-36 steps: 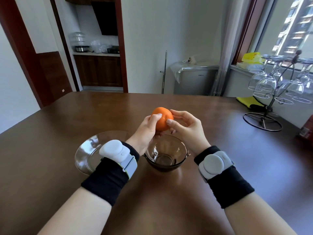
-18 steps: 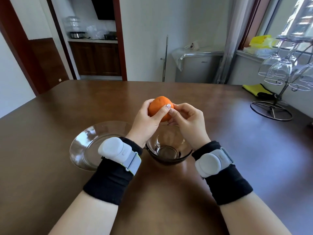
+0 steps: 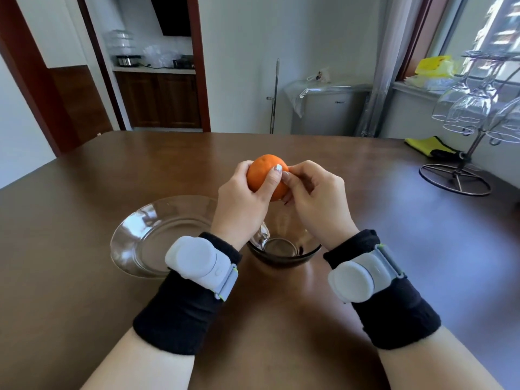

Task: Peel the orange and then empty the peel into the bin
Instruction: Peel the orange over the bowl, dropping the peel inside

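Note:
A whole orange (image 3: 263,172), its skin unbroken as far as I can see, is held in the air above a small dark glass bowl (image 3: 284,249). My left hand (image 3: 243,204) grips the orange from the left, thumb laid across its front. My right hand (image 3: 315,201) holds its right side with curled fingers, the fingertips pressed against the skin by the left thumb. The orange's right and lower parts are hidden by my fingers. No bin is visible.
A clear glass plate (image 3: 146,237) lies on the brown table (image 3: 84,277) left of the bowl. A wire rack with hanging wine glasses (image 3: 464,153) stands at the table's far right. A yellow cloth (image 3: 425,144) lies behind it.
Both hands have closed tighter round the orange and drawn it nearer over the bowl. The left thumb has slid across its front, and the right fingers have curled in against it.

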Action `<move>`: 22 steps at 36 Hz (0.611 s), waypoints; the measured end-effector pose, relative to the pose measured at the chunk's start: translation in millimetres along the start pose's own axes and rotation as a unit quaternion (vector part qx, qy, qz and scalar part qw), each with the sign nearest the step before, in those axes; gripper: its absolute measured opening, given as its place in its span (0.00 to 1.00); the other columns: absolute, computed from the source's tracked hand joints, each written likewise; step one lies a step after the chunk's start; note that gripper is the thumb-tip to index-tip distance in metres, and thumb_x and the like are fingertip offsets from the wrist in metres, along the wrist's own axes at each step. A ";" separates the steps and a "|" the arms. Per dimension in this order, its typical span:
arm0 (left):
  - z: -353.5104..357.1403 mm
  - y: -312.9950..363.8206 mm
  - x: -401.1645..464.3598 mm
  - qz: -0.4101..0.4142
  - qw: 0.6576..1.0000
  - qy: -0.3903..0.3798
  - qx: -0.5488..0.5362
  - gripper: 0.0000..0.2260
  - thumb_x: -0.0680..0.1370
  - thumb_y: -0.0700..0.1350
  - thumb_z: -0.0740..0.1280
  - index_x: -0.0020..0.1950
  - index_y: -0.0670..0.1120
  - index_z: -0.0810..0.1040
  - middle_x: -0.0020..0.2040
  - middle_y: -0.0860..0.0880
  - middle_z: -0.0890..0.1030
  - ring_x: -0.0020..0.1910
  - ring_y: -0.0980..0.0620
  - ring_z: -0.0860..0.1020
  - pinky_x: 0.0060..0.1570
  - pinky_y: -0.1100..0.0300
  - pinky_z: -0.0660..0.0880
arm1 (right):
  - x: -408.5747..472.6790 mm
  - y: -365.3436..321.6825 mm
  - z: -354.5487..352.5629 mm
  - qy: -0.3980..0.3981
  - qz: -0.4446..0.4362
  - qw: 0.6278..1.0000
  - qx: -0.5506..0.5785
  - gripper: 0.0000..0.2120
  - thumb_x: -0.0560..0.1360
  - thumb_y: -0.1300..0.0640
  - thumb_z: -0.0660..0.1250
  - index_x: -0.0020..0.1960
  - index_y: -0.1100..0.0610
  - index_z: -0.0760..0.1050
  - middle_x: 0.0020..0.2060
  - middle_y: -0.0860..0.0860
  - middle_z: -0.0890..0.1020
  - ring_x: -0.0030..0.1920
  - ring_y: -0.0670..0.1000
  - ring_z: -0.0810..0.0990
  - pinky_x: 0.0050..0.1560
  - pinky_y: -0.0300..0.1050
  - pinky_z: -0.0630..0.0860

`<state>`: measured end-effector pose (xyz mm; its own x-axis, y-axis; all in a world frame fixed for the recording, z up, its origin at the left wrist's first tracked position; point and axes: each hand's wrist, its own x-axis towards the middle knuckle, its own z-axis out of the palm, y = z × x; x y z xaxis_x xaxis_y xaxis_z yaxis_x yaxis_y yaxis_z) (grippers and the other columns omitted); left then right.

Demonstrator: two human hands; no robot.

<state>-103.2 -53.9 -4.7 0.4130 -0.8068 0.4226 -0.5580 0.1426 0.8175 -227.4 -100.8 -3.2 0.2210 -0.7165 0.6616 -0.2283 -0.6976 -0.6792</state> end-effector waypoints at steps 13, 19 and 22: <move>2.0 3.6 -4.9 0.003 1.000 -0.010 -0.018 0.22 0.78 0.60 0.61 0.67 0.48 0.73 0.55 0.52 0.77 0.52 0.53 0.76 0.51 0.61 0.74 | -5.9 -1.9 -2.4 0.021 0.007 1.000 0.002 0.04 0.76 0.59 0.67 0.45 0.58 0.80 0.30 0.47 0.80 0.31 0.49 0.81 0.38 0.49 0.81; 1.9 3.8 -6.2 0.003 1.000 -0.009 -0.023 0.22 0.78 0.59 0.61 0.67 0.47 0.73 0.55 0.51 0.78 0.53 0.51 0.77 0.55 0.56 0.76 | -7.7 -3.1 -3.9 0.023 0.021 0.999 0.029 0.04 0.76 0.60 0.67 0.43 0.57 0.79 0.28 0.50 0.80 0.28 0.49 0.80 0.37 0.50 0.81; 1.7 2.7 -6.7 -0.001 0.999 -0.012 -0.030 0.22 0.78 0.59 0.61 0.67 0.47 0.73 0.56 0.50 0.78 0.54 0.50 0.77 0.55 0.56 0.77 | -8.3 -2.9 -3.4 0.022 0.025 0.999 0.038 0.04 0.75 0.61 0.67 0.43 0.57 0.79 0.28 0.51 0.80 0.28 0.50 0.80 0.36 0.50 0.81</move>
<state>-108.7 -49.1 -6.0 0.3954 -0.8208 0.4123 -0.5128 0.1752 0.8405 -231.8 -92.8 -5.6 0.1688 -0.7504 0.6390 -0.1646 -0.6607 -0.7324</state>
